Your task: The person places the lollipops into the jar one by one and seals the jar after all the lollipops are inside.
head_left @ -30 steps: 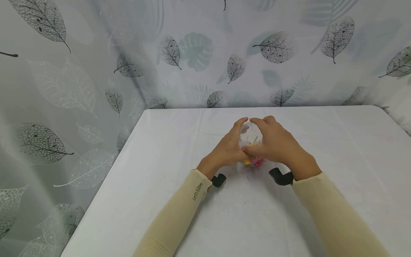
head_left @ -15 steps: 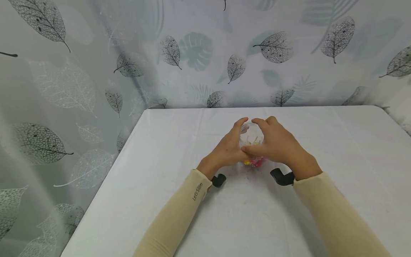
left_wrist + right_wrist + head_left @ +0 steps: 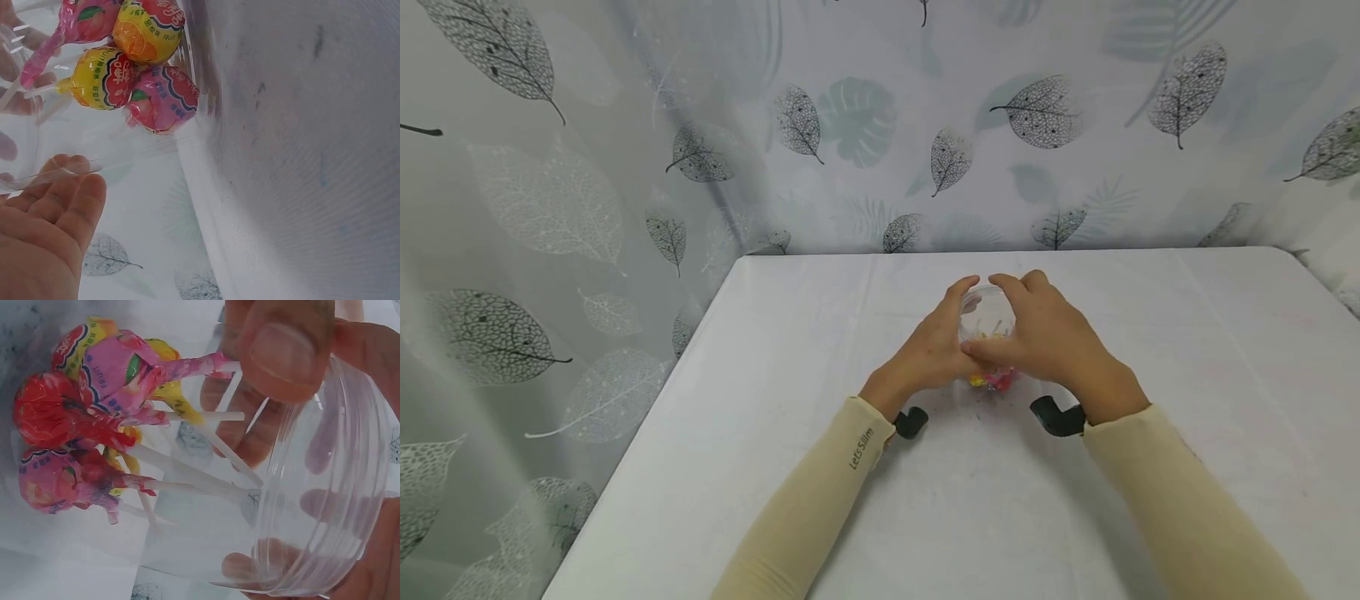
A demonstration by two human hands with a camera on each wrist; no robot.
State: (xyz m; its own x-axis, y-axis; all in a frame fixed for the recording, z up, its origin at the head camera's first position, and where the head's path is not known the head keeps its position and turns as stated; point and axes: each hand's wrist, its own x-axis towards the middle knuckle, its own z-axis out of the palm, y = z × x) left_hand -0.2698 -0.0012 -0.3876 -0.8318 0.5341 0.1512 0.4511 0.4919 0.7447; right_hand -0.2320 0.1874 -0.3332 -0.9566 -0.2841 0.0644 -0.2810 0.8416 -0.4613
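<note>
A clear plastic jar (image 3: 988, 310) stands on the white table between my two hands. Wrapped lollipops (image 3: 94, 387) in pink, red and yellow fill its base, with their white sticks pointing up. My left hand (image 3: 928, 354) holds the jar's left side, its fingertips against the clear wall in the left wrist view. From the right, my right hand (image 3: 1048, 337) grips the upper part, thumb across the near side and fingers over the far side. Ridged clear plastic (image 3: 331, 506) rings the top; whether a lid sits on it I cannot tell. The left thumb is mostly hidden.
The white table (image 3: 820, 333) spreads around the jar, its back edge close to a leaf-printed curtain (image 3: 880, 125). More of this curtain hangs along the left side. A dark curved piece (image 3: 1058, 414) juts from the right wrist, and a similar piece (image 3: 912, 422) from the left.
My right hand has shifted very slightly to the right on the jar's upper part. The left hand and the jar look the same.
</note>
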